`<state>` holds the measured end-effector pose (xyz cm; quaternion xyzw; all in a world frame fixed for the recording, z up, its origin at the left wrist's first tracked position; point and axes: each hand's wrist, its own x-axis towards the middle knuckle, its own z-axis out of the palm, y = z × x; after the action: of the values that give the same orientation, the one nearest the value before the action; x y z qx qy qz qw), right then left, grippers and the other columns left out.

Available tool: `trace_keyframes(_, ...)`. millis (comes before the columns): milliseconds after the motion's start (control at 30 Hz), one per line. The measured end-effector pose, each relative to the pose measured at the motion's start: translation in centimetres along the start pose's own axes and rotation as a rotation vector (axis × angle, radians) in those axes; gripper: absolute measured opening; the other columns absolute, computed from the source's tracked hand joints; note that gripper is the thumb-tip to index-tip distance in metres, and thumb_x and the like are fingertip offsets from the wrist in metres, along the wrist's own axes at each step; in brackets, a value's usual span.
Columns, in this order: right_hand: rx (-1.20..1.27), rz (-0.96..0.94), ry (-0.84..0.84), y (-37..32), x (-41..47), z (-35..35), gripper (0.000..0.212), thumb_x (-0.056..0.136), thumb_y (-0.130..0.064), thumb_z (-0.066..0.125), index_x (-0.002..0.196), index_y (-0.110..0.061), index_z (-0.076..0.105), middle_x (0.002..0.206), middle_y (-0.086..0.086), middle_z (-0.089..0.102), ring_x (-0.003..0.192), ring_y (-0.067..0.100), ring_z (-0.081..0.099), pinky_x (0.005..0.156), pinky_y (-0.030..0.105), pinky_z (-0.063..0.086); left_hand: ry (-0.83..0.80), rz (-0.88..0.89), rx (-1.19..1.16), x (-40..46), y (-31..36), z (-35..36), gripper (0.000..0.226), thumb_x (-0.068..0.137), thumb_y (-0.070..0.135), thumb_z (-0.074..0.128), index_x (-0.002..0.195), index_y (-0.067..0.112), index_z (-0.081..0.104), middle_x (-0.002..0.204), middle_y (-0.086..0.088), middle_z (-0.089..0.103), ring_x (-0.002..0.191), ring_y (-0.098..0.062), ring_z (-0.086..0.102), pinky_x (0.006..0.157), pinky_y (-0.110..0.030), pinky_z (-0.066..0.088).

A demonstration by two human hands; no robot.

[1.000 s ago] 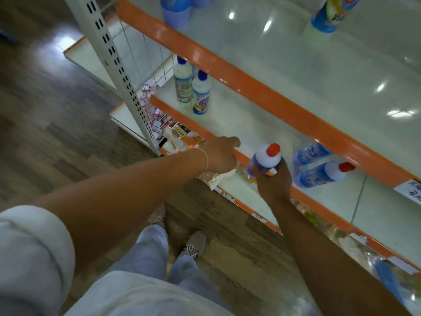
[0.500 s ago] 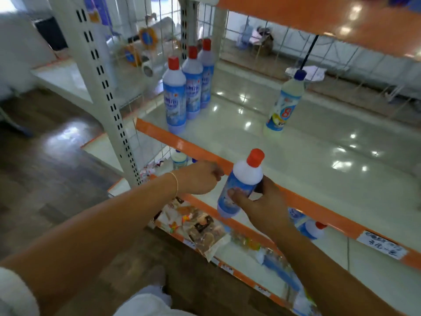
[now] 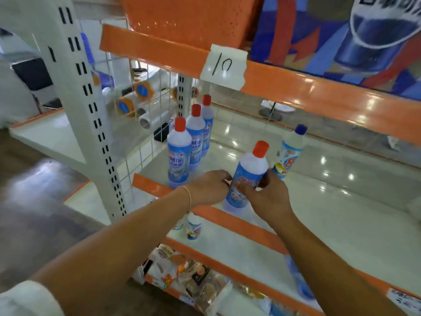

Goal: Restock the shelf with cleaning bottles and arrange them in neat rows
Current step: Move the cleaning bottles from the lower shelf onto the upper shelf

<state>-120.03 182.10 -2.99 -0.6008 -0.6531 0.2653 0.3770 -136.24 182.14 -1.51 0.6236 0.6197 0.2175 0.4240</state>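
Note:
A red-capped blue and white cleaning bottle [image 3: 249, 173] stands upright near the front edge of the white middle shelf [image 3: 330, 201]. My right hand [image 3: 266, 197] grips its lower body from the right. My left hand [image 3: 208, 189] touches its left side with curled fingers. To the left, three matching red-capped bottles [image 3: 180, 153] stand in a row running from front to back. A blue-capped bottle [image 3: 288, 153] stands just behind the held one.
The orange shelf lip [image 3: 239, 221] runs under my hands. A white upright post [image 3: 91, 115] and wire mesh close the left side. Blue-capped bottles [image 3: 193, 228] stand on the shelf below, snack packets [image 3: 186, 274] lower down. An orange shelf edge with a "10" tag [image 3: 224, 66] hangs overhead.
My right hand has carried the red-capped bottle up from the lower shelf and onto the middle shelf. My left hand has closed in against the bottle's left side. The view has tilted upward.

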Motion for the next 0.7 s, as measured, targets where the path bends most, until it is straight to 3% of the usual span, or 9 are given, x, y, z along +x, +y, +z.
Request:
trace_keyframes(167,-0.029,0.066,0.079,-0.6,3.5,2.6,0.037,0.075,-0.032,0.079,0.1,-0.014,0.059,0.088,-0.006,0.063,0.071,0.003,0.058,0.055,0.011,0.036,-0.037,0.003,-0.007,2.3,-0.9,-1.8,0.054,0.09,0.007,0.044,0.143,0.014,0.035,0.14,-0.006,0.047,0.117,-0.025,0.053,0.083,-0.028,0.047)
trace_keyframes(267,-0.007,0.1,0.102,-0.7,5.5,4.0,0.036,0.076,-0.03,0.077,0.103,-0.015,0.059,0.095,-0.003,0.067,0.084,0.015,0.065,0.064,0.02,0.047,-0.039,0.002,0.01,3.6,-1.7,-2.4,0.058,0.09,0.006,0.042,0.146,0.015,0.029,0.143,-0.008,0.043,0.121,-0.025,0.05,0.096,-0.034,0.048)
trace_keyframes(367,-0.013,0.127,0.124,-1.1,7.3,5.1,0.041,0.078,-0.03,0.077,0.109,-0.013,0.057,0.103,0.0,0.066,0.09,0.015,0.064,0.072,0.026,0.05,-0.042,-0.007,0.02,4.4,-2.2,-2.5,0.061,0.091,0.008,0.042,0.149,0.015,0.025,0.151,-0.006,0.035,0.133,-0.025,0.041,0.106,-0.031,0.039)
trace_keyframes(533,-0.058,0.123,0.152,-1.5,9.5,6.0,0.041,0.08,-0.029,0.075,0.111,-0.009,0.056,0.108,0.006,0.067,0.098,0.022,0.065,0.071,0.025,0.043,-0.053,0.014,-0.002,5.1,-2.5,-2.0,0.055,0.09,0.007,0.044,0.143,0.011,0.033,0.145,-0.011,0.042,0.13,-0.027,0.043,0.094,-0.026,0.037)
trace_keyframes(700,-0.066,0.098,0.163,-1.6,10.9,6.6,0.047,0.08,-0.03,0.076,0.117,-0.011,0.055,0.112,0.003,0.066,0.099,0.019,0.064,0.075,0.023,0.044,-0.096,0.0,0.003,5.6,-3.0,-1.8,0.07,0.086,0.009,0.048,0.15,0.014,0.02,0.152,-0.011,0.033,0.138,-0.026,0.036,0.109,-0.032,0.035)
